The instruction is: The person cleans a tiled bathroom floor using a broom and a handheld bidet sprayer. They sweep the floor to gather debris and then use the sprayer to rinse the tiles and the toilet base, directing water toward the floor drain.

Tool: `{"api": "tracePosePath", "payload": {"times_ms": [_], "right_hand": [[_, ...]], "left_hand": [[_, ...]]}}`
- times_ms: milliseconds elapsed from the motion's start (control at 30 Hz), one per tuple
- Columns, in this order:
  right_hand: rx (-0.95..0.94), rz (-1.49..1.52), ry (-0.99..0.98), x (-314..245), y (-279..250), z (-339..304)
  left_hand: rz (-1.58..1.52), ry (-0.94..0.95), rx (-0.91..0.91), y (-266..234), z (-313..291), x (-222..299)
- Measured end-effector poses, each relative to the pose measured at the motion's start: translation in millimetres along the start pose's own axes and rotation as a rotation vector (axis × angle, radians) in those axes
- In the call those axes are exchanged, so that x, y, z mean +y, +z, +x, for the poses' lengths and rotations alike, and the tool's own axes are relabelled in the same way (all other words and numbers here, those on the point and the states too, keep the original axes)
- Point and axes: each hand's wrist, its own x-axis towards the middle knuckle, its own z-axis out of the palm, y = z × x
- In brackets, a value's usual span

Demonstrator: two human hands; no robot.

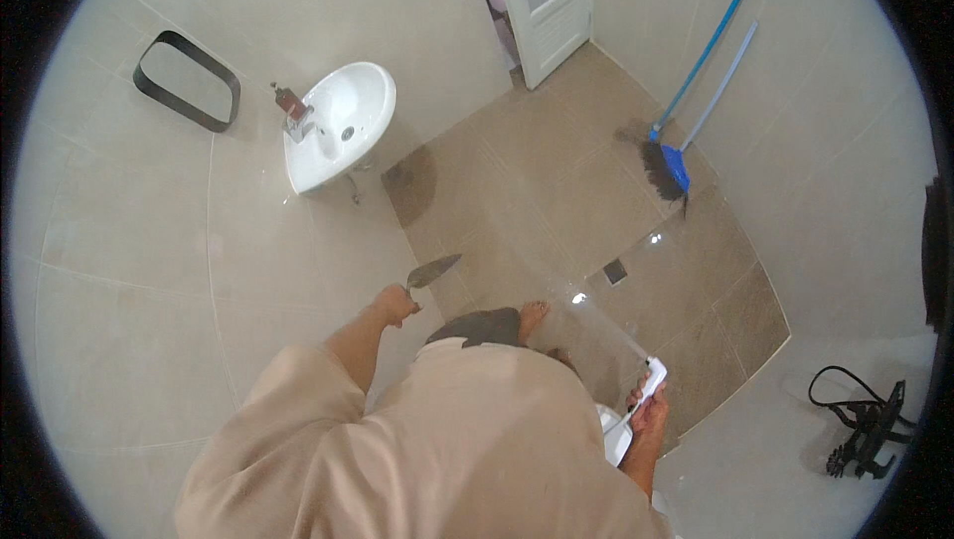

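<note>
My left hand (396, 307) is closed round the handle of a pointed trowel (434, 271). Its grey blade points away from me to the right, above the floor near the left wall. On the right, my right hand (651, 415) grips a white bidet sprayer (653, 378). A faint streak like a water stream runs from the sprayer head toward the floor at the upper left. Close beside this hand shows part of a white toilet (616, 438), mostly hidden by my beige shirt. One bare foot (534, 314) is on the brown tiles.
A white washbasin (343, 127) with a soap bottle (289, 102) is on the left wall, near a black-framed mirror (189, 80). Right of the white door (545, 7) lean a broom (701, 57) and a blue dustpan (676, 169). A square drain (615, 272) sits in the tiled floor.
</note>
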Motion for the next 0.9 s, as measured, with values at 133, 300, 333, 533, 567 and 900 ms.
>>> {"api": "tracePosePath", "payload": {"times_ms": [133,300,333,533,567,900], "right_hand": [[-0.02,-0.007,0.039,-9,-21,3],[-0.036,0.099,0.09,-7,-15,-8],[-0.04,0.099,0.093,-7,-16,-8],[-0.059,0.004,0.134,-17,-21,-1],[-0.064,-0.003,0.146,-18,-21,-1],[-0.005,-0.071,0.207,-27,-24,5]], "left_hand": [[-0.111,-0.071,0.023,-6,-41,39],[-0.136,-0.118,0.013,12,-54,18],[-0.109,-0.113,0.002,14,-52,14],[-0.107,-0.109,0.005,19,-57,12],[-0.099,-0.1,0.005,19,-62,15],[-0.101,-0.163,0.016,24,-80,27]]}}
